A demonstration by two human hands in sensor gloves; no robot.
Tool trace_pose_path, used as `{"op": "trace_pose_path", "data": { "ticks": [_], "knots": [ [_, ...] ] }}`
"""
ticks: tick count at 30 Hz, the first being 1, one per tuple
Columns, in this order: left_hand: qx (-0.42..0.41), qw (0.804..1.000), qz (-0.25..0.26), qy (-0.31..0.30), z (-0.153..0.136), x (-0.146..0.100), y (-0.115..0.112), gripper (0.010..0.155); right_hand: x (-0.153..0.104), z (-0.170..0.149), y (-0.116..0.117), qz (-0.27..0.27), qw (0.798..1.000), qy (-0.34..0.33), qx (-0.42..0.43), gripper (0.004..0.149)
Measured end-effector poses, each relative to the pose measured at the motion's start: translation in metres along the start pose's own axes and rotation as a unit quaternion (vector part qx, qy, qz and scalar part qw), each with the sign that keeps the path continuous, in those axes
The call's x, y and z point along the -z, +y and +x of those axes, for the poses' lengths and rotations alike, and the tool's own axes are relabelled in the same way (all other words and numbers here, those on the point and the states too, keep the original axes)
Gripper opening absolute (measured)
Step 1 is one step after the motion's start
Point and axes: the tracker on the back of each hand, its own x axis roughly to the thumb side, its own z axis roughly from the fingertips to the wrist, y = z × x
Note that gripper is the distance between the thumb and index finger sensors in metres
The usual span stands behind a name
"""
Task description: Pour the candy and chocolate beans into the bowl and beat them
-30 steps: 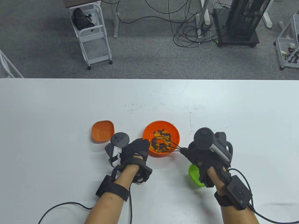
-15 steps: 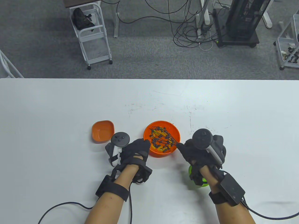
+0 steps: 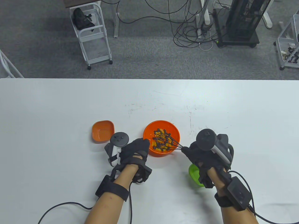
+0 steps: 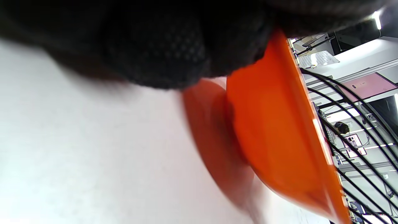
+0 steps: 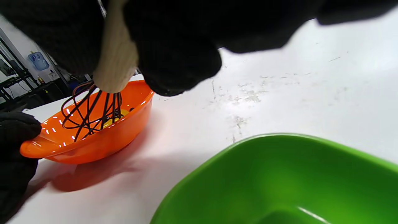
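The orange bowl (image 3: 147,131) stands mid-table with yellow candy (image 3: 157,146) and dark chocolate beans (image 3: 161,132) inside. A whisk (image 3: 167,141) with black wires dips into it from the right. My right hand (image 3: 189,150) grips its pale wooden handle (image 5: 115,67), and the wires (image 5: 88,116) reach down into the bowl (image 5: 124,133). My left hand (image 3: 143,144) holds the bowl's near-left rim; its fingers (image 5: 17,129) curl over the edge. In the left wrist view the bowl's wall (image 4: 273,124) fills the centre under my glove.
An empty small orange dish (image 3: 102,130) lies left of the bowl, beyond my left hand's tracker. An empty green dish (image 3: 194,175) sits on the table under my right wrist, large in the right wrist view (image 5: 279,180). Bare white table (image 3: 70,105) surrounds them.
The whisk head has swept round inside the bowl, from near-left, to the far side, to centre-right. My right hand swung left and back right. The left hand and bowl stayed put.
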Motion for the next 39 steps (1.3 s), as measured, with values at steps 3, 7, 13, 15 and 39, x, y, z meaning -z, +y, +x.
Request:
{"op": "trace_pose_path", "data": {
  "ticks": [3, 7, 13, 15, 39],
  "knots": [
    [0.000, 1.000, 0.001, 0.000, 0.000, 0.000, 0.000, 0.047, -0.001, 0.000, 0.000, -0.008, 1.000, -0.003, 0.005, 0.059],
    [0.000, 1.000, 0.000, 0.002, 0.000, 0.000, 0.000, 0.047, -0.004, -0.002, -0.002, -0.013, 1.000, -0.006, 0.016, 0.059],
    [-0.008, 1.000, -0.003, 0.001, 0.000, 0.000, 0.000, 0.048, -0.016, -0.010, -0.012, -0.027, 0.999, -0.004, 0.025, 0.060],
    [-0.009, 1.000, -0.003, 0.000, 0.000, 0.000, 0.000, 0.048, -0.022, -0.014, -0.018, -0.032, 0.999, -0.002, 0.027, 0.061],
    [-0.015, 1.000, -0.002, 0.000, -0.002, 0.000, 0.002, 0.048, -0.048, -0.069, 0.004, -0.119, 0.981, -0.011, 0.154, 0.062]
  ]
}}
